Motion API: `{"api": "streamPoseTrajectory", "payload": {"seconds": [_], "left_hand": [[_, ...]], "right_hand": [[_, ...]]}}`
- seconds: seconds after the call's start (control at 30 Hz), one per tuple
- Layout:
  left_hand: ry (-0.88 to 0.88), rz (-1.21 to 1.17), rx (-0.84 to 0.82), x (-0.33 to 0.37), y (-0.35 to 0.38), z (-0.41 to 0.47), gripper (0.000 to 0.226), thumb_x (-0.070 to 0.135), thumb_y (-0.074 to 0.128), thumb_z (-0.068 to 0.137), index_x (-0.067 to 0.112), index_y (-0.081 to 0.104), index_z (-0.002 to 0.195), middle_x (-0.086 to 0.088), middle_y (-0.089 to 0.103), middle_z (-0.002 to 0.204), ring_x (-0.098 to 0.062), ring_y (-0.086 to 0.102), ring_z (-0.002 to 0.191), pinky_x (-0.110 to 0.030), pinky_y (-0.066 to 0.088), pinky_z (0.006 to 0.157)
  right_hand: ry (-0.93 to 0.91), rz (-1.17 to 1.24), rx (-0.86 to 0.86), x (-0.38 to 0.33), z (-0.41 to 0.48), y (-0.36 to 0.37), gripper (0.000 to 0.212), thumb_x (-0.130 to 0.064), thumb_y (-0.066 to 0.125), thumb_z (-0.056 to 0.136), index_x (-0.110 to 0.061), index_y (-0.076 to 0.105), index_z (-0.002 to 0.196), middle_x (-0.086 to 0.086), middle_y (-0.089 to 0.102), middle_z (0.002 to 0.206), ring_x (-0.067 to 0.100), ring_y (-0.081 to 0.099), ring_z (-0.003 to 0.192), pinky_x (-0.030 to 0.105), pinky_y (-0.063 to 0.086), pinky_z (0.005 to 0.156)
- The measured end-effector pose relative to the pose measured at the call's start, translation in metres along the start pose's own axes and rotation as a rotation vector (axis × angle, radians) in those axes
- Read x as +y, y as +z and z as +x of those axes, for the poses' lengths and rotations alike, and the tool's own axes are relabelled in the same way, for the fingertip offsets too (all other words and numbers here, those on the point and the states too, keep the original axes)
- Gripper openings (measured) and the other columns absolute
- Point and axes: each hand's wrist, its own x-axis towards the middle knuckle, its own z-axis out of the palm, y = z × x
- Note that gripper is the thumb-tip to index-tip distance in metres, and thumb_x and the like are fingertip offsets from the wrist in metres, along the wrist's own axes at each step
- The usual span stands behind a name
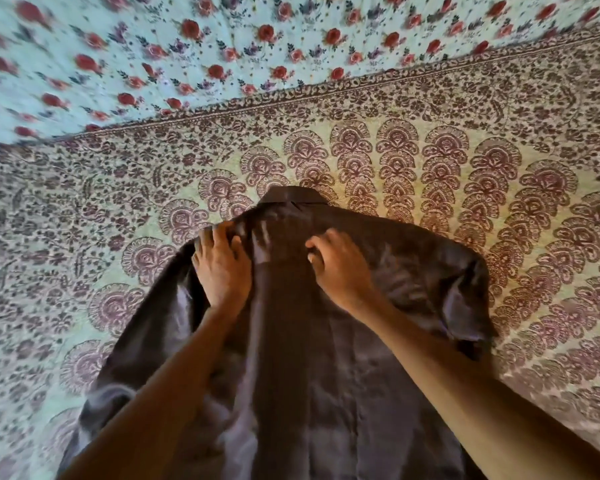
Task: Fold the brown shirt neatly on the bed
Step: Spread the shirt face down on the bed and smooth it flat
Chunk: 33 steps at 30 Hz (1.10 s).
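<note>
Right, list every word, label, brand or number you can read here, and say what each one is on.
None: nothing readable shows anywhere in this view.
brown shirt: no print, and no label shows at its collar.
patterned bedspread and rose-print sheet: motifs only, no lettering.

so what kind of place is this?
Most likely a bedroom, on a bed: a paisley-print bedspread covers the surface, rose-print fabric lies beyond it, and a brown shirt is spread on top, left hand and right hand gripping it near the collar.
</note>
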Motion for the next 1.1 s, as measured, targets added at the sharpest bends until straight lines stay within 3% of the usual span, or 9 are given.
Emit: {"api": "streamPoseTrajectory", "payload": {"seconds": [0.17, 0.27, 0.37, 0.5, 0.7, 0.8, 0.9, 1.03, 1.1], "left_hand": [[-0.372, 0.002, -0.315, -0.085, -0.036, 0.051, 0.047, 0.054, 0.046, 0.093, 0.021, 0.051, 0.125, -0.014, 0.044, 0.139, -0.036, 0.026, 0.136, -0.052, 0.019, 0.112], [-0.309, 0.047, -0.403, -0.108, -0.045, 0.07, 0.048, 0.056, 0.051, 0.09, 0.026, 0.052, 0.127, -0.013, 0.04, 0.138, -0.036, 0.027, 0.134, -0.05, 0.019, 0.111], [-0.171, 0.12, -0.499, -0.12, -0.039, 0.082, 0.039, 0.052, 0.053, 0.089, 0.024, 0.06, 0.115, -0.015, 0.054, 0.125, -0.037, 0.043, 0.124, -0.046, 0.031, 0.107], [-0.129, 0.041, -0.422, -0.114, -0.043, 0.099, 0.029, 0.047, 0.048, 0.094, 0.026, 0.062, 0.108, -0.015, 0.065, 0.11, -0.038, 0.061, 0.102, -0.045, 0.05, 0.086], [0.085, 0.256, -0.389, -0.1, -0.054, 0.153, 0.031, 0.034, 0.046, 0.1, 0.008, 0.062, 0.101, -0.011, 0.065, 0.098, -0.027, 0.062, 0.091, -0.037, 0.044, 0.076], [0.093, 0.209, -0.27, -0.112, -0.046, 0.149, 0.023, 0.027, 0.045, 0.101, 0.007, 0.056, 0.104, -0.011, 0.066, 0.097, -0.02, 0.053, 0.073, -0.03, 0.038, 0.063], [0.08, 0.038, -0.205, -0.126, -0.036, 0.128, 0.026, 0.032, 0.047, 0.1, 0.009, 0.054, 0.109, -0.01, 0.062, 0.104, -0.017, 0.05, 0.082, -0.031, 0.039, 0.069], [0.217, 0.022, -0.183, -0.139, -0.028, 0.102, 0.034, 0.047, 0.052, 0.093, 0.018, 0.054, 0.112, -0.007, 0.06, 0.109, -0.025, 0.06, 0.095, -0.046, 0.052, 0.081], [0.19, -0.032, -0.152, -0.136, -0.026, 0.108, 0.034, 0.048, 0.055, 0.092, 0.019, 0.06, 0.109, -0.007, 0.063, 0.107, -0.023, 0.06, 0.094, -0.039, 0.051, 0.078]], "right_hand": [[-0.022, 0.028, -0.138, -0.082, 0.024, 0.045, 0.035, -0.034, 0.048, 0.097, -0.023, 0.053, 0.13, 0.005, 0.053, 0.12, 0.028, 0.049, 0.111, 0.042, 0.047, 0.087], [0.084, -0.108, -0.198, -0.109, 0.036, 0.062, 0.048, -0.044, 0.041, 0.098, -0.025, 0.039, 0.142, 0.009, 0.048, 0.13, 0.03, 0.046, 0.116, 0.045, 0.042, 0.09], [0.184, -0.184, -0.202, -0.118, 0.05, 0.069, 0.053, -0.05, 0.035, 0.099, -0.026, 0.033, 0.146, 0.011, 0.044, 0.133, 0.034, 0.046, 0.116, 0.047, 0.041, 0.091], [0.229, -0.214, -0.295, -0.118, 0.066, 0.073, 0.058, -0.057, 0.03, 0.098, -0.029, 0.028, 0.149, 0.012, 0.039, 0.134, 0.037, 0.042, 0.12, 0.051, 0.042, 0.091], [0.266, -0.222, -0.39, -0.115, 0.084, 0.077, 0.069, -0.068, 0.024, 0.094, -0.035, 0.013, 0.153, 0.016, 0.028, 0.144, 0.042, 0.04, 0.122, 0.048, 0.043, 0.09], [0.273, -0.232, -0.39, -0.114, 0.086, 0.079, 0.07, -0.07, 0.024, 0.092, -0.037, 0.011, 0.153, 0.017, 0.027, 0.144, 0.044, 0.042, 0.12, 0.048, 0.043, 0.09], [0.282, -0.25, -0.373, -0.113, 0.086, 0.084, 0.071, -0.072, 0.024, 0.091, -0.038, 0.009, 0.153, 0.016, 0.025, 0.146, 0.042, 0.042, 0.119, 0.048, 0.044, 0.088], [0.291, -0.285, -0.309, -0.117, 0.081, 0.092, 0.073, -0.073, 0.024, 0.09, -0.038, 0.01, 0.152, 0.014, 0.026, 0.144, 0.039, 0.041, 0.116, 0.047, 0.045, 0.083], [0.299, -0.303, -0.279, -0.12, 0.078, 0.095, 0.074, -0.074, 0.024, 0.089, -0.038, 0.01, 0.152, 0.013, 0.026, 0.142, 0.037, 0.04, 0.116, 0.047, 0.044, 0.082]]}}
